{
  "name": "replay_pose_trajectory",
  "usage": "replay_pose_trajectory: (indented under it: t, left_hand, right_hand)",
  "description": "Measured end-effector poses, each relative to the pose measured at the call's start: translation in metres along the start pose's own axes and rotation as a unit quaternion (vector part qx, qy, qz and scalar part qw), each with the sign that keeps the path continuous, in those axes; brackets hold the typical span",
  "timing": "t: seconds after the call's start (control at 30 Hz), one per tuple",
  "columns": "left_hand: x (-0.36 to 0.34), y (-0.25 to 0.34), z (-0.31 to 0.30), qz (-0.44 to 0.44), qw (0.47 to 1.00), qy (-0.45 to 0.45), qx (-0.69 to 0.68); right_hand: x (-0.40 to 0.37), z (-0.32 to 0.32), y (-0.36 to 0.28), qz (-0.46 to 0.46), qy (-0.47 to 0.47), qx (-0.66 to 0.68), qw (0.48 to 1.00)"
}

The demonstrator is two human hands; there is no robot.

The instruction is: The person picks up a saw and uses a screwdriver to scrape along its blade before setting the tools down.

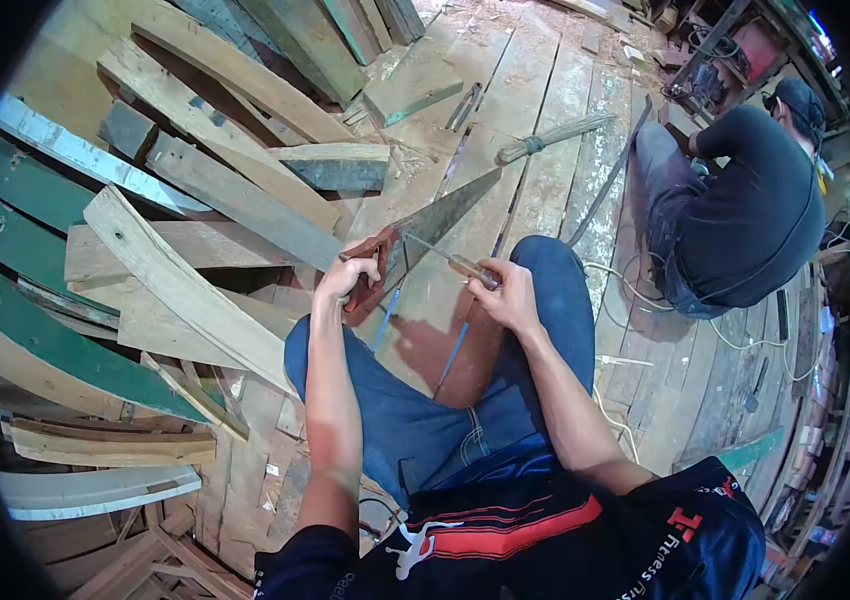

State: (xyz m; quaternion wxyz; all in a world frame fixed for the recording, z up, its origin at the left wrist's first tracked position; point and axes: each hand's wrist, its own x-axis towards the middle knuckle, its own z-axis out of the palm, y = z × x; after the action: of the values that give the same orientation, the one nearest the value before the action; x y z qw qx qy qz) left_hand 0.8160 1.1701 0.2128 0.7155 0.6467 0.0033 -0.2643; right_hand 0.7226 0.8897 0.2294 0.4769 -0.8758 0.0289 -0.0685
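Note:
My left hand (350,278) is wrapped round the reddish-brown handle of a handsaw (450,212), whose blade points up and to the right above the plank floor. In my right hand (508,297) is a screwdriver (467,268) with a wooden-looking handle. Its metal shaft reaches left to the saw, and the tip lies at the handle end of the blade. Both hands are above my lap, between my bent knees.
Curved and straight timber pieces (185,285) are piled at the left. Beyond my knees a bundle of fibres (557,138) and pincers (464,107) lie on the plank floor (520,85). A person (745,205) sits at the right, near a pale cable (745,338).

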Motion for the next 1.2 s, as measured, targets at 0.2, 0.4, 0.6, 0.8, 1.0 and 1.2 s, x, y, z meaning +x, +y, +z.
replay_pose_trajectory:
  t: [0.2,0.4,0.6,0.8,1.0,1.2]
  left_hand:
    - [0.000,0.002,0.002,0.010,1.000,0.002,0.016]
    - [-0.001,0.002,0.001,0.010,0.998,0.023,0.050]
    - [0.001,0.000,-0.003,0.010,0.997,0.014,0.074]
    - [0.001,0.000,-0.004,0.001,0.997,0.018,0.074]
    - [0.002,-0.006,-0.009,0.013,0.999,0.017,0.033]
    - [0.003,-0.010,-0.013,0.014,0.998,0.023,0.048]
  right_hand:
    - [0.000,0.002,0.000,-0.015,0.013,-0.008,1.000]
    - [0.002,0.003,0.000,-0.041,0.030,-0.007,0.999]
    - [0.006,0.006,0.007,0.007,-0.012,0.023,1.000]
    - [0.014,0.016,0.024,0.089,-0.039,0.073,0.993]
    - [0.010,0.014,-0.004,-0.028,-0.011,-0.028,0.999]
    - [0.007,0.012,-0.008,-0.086,-0.008,-0.059,0.994]
